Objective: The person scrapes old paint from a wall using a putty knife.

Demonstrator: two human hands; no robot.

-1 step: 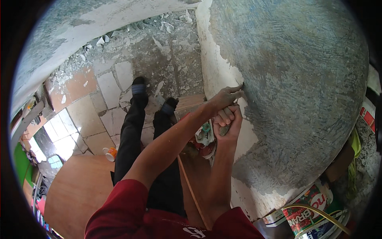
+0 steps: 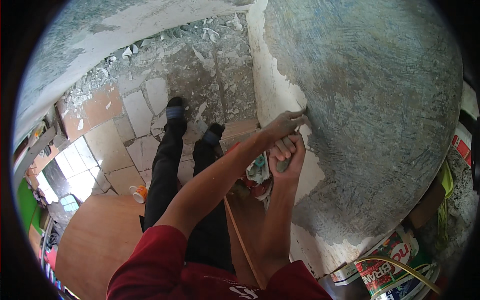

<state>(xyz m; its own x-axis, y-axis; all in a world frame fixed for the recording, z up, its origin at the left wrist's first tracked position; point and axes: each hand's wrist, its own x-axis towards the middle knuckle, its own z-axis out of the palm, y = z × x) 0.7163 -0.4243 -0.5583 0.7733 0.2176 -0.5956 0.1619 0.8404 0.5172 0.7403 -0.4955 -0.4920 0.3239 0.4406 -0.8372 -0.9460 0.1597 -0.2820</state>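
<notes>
Both hands are together against the wall (image 2: pixel 370 110), beside the ragged edge where a white coat (image 2: pixel 275 80) meets rough grey-blue plaster. A small scraper-like tool (image 2: pixel 283 165) is between them; its rounded grey handle end shows below the curled fingers, and its blade is mostly hidden. My left hand (image 2: pixel 286 125) is dusty and grips the tool's upper part, with fingertips reaching to the wall surface. Below it, my right hand (image 2: pixel 291 157) is closed around the handle. Where the hands overlap, some fingers are hard to tell apart.
Plaster chips (image 2: pixel 210 34) litter the broken tile floor (image 2: pixel 137 107) along the far wall. A round wooden tabletop (image 2: pixel 95 245) is at lower left, with an orange-and-white cup (image 2: pixel 139 193) by its edge. Several containers, including a printed bucket (image 2: pixel 395 265), stand at lower right.
My hands and the tool have shifted very slightly against the wall. Nothing else has visibly moved.
</notes>
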